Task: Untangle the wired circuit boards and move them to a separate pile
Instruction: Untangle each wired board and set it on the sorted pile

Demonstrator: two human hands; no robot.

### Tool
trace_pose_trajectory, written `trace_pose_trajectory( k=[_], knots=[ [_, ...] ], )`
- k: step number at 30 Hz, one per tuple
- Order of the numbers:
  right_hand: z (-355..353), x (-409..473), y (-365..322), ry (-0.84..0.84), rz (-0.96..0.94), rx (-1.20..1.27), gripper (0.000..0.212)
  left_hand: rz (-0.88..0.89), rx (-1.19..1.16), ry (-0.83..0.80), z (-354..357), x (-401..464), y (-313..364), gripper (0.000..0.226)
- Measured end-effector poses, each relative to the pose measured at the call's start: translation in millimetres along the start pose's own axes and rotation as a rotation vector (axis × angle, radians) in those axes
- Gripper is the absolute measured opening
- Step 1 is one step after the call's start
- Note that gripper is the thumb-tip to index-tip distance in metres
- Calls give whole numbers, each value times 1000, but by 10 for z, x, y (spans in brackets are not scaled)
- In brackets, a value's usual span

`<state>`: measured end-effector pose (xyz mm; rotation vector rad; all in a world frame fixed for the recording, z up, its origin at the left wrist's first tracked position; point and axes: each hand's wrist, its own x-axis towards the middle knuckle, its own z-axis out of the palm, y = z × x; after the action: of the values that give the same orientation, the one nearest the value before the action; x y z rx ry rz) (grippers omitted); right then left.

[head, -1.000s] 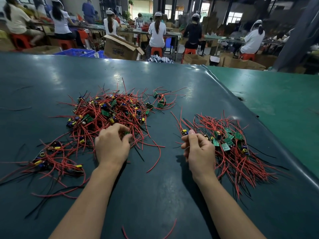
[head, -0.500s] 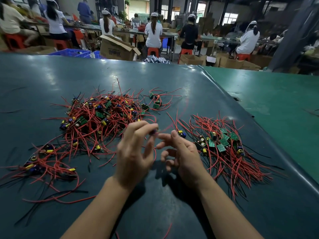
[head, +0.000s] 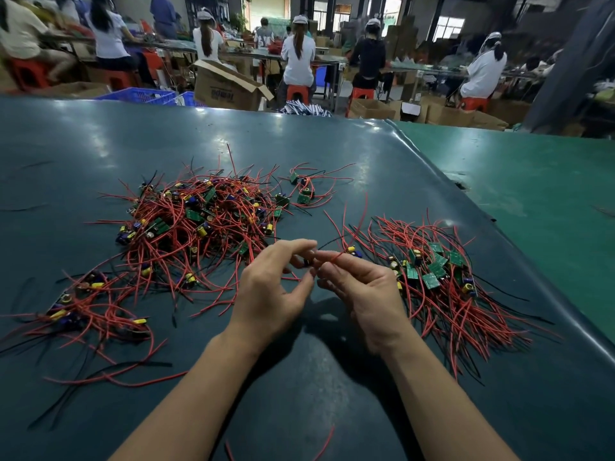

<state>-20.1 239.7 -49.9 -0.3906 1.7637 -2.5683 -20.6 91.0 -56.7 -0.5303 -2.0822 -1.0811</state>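
A big tangled pile of wired circuit boards [head: 199, 224], green boards with red and black wires, lies on the dark table at centre left. A smaller tangle [head: 90, 307] trails off to its lower left. The sorted pile [head: 442, 284] lies at the right, boards together and wires fanned toward me. Between the piles, my left hand [head: 269, 294] and my right hand [head: 359, 287] meet fingertip to fingertip over one small wired board [head: 307, 261]. Both pinch it; its red wire [head: 352, 234] rises up and to the right. The board itself is mostly hidden by my fingers.
A small group of boards [head: 303, 193] lies apart behind the big pile. Loose red wire scraps [head: 326, 440] lie near the front. The dark table mat's raised edge [head: 492, 224] runs diagonally at the right, with a green table [head: 549, 194] beyond. Seated workers and cardboard boxes [head: 229, 88] fill the background.
One second ago my left hand was in the big pile and my right hand at the sorted pile. Both have come together in the middle, and now pinch one wired board.
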Motion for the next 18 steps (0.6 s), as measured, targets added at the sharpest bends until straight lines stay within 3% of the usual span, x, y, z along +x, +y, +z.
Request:
trace_pose_trajectory(
  k=[3, 6, 9, 13, 16, 18],
  knots=[
    [-2, -4, 0, -15, 57, 171, 26, -216, -118, 158, 31, 20, 24, 22],
    [14, 7, -10, 99, 154, 145, 21, -436, -386, 253, 36, 69, 24, 30],
    [45, 24, 11, 140, 220, 55, 38, -467, -527, 123, 33, 78, 35, 32],
    [20, 6, 11, 115, 136, -33, 26, -571, -685, -117, 70, 45, 85, 24],
    [0, -9, 6, 107, 123, -26, 11, -662, -790, -161, 84, 38, 99, 18],
    [-1, -18, -5, 105, 119, -23, 13, -670, -806, -122, 93, 40, 89, 16]
  ],
)
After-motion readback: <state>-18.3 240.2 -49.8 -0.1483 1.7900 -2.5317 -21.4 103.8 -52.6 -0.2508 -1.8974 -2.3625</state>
